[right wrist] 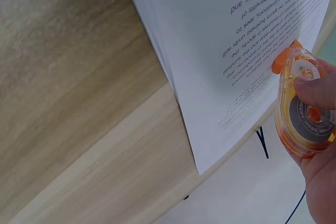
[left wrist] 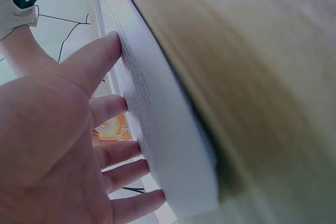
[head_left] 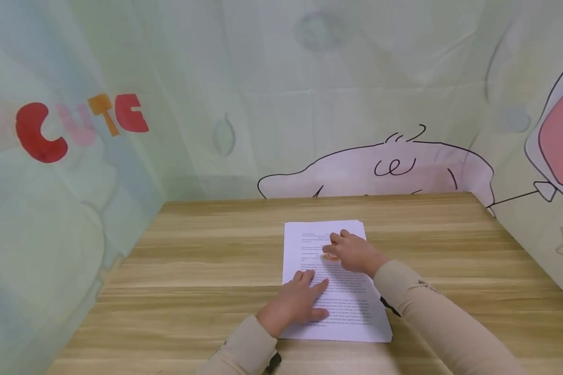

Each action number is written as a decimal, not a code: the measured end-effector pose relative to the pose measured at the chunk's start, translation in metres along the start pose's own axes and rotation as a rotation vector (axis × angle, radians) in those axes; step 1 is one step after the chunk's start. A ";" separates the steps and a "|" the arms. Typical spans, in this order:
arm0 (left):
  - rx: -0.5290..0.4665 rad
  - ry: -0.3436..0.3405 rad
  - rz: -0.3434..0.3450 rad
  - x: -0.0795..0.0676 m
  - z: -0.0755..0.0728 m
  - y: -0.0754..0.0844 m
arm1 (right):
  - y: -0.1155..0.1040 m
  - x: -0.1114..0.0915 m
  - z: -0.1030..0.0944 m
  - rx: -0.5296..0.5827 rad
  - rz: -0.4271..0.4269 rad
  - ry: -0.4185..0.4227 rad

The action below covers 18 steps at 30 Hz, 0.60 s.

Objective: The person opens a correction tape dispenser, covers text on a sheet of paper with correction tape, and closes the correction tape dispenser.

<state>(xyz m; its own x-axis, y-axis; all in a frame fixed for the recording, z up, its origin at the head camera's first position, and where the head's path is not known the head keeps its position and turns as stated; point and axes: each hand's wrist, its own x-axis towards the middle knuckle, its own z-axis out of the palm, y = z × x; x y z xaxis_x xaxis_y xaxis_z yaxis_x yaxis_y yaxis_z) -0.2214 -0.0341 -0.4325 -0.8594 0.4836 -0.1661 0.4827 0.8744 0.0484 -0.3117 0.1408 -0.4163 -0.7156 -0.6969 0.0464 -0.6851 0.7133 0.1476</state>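
A stack of printed paper (head_left: 338,333) lies on the wooden table, lines of black text on its top sheet. My right hand (head_left: 354,252) grips an orange, see-through correction tape dispenser (right wrist: 304,108). In the right wrist view the thumb lies on the dispenser's side, and its orange tip (right wrist: 283,59) is down at the printed lines. My left hand (head_left: 297,299) rests on the left part of the sheet with fingers spread. The left wrist view shows those straight fingertips (left wrist: 118,45) touching the page, the orange dispenser partly visible behind them.
The wooden table (head_left: 206,265) extends around the paper on all sides. Behind it hangs a pale curtain (head_left: 281,104) with cartoon drawings and the coloured letters CUTE (head_left: 39,133). Beige sleeves cover both forearms, with a dark band (head_left: 273,363) at the left wrist.
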 end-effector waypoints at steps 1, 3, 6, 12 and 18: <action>-0.004 -0.002 -0.001 0.000 0.000 0.000 | 0.000 0.000 0.000 0.002 0.002 -0.003; -0.007 -0.006 -0.001 0.000 0.000 0.000 | 0.001 0.000 0.001 0.005 0.003 -0.008; -0.010 -0.013 -0.003 0.000 0.002 0.001 | 0.001 -0.001 0.002 0.010 0.007 -0.021; -0.005 -0.006 -0.003 0.000 0.002 0.001 | 0.003 -0.005 0.002 -0.004 -0.005 -0.004; 0.001 -0.005 -0.004 0.001 0.000 0.000 | 0.006 -0.008 -0.001 0.001 0.007 -0.017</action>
<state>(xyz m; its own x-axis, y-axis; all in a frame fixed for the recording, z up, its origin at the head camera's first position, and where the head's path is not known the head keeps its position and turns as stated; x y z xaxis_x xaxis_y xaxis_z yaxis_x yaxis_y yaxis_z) -0.2218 -0.0339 -0.4330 -0.8606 0.4796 -0.1714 0.4791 0.8765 0.0468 -0.3097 0.1508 -0.4144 -0.7223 -0.6909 0.0306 -0.6805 0.7180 0.1465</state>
